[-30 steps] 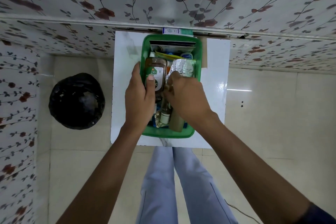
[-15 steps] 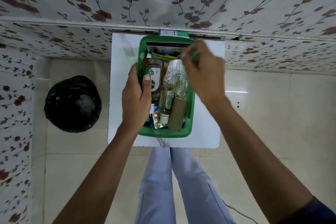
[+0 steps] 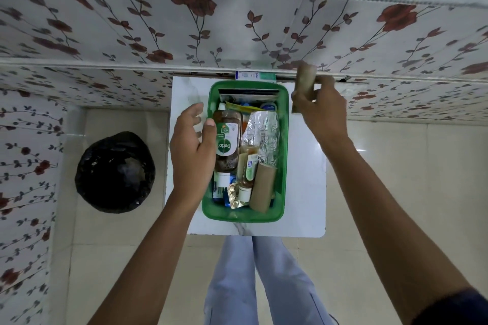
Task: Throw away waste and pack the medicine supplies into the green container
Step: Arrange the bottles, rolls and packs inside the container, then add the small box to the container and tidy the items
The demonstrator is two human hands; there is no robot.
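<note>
Since half a second ago the right hand [image 3: 320, 105] has lifted away from the far rim of the green container [image 3: 283, 166] and now grips a blurred tan roll [image 3: 305, 82] up at the upper right of centre, while the left hand [image 3: 194, 145] has let go of the brown bottle and spread its fingers.

Nearest the bottom of the frame, pale blue trouser legs [image 3: 261, 280] stand on the tiled floor [image 3: 396, 179]. Both forearms reach up from the lower corners toward the white table [image 3: 306, 192]. At the middle of the frame the container sits on that table, packed full: a cardboard tube [image 3: 262, 187] leans at its near right, a small bottle with a white cap [image 3: 247, 177] lies beside it, and a Dettol bottle [image 3: 227, 145] lies along the left side. A crumpled foil pack [image 3: 264, 134] rests right of the bottle.

The left hand hovers open at the container's left rim — thumb close to the Dettol label, contact unclear. At the left of the frame a bin lined with a black bag [image 3: 115, 171] stands on the floor, well apart from the table.

Farther up, a white and green box [image 3: 254, 76] lies against the floral wall [image 3: 158, 29] — just beyond the container's far end.
</note>
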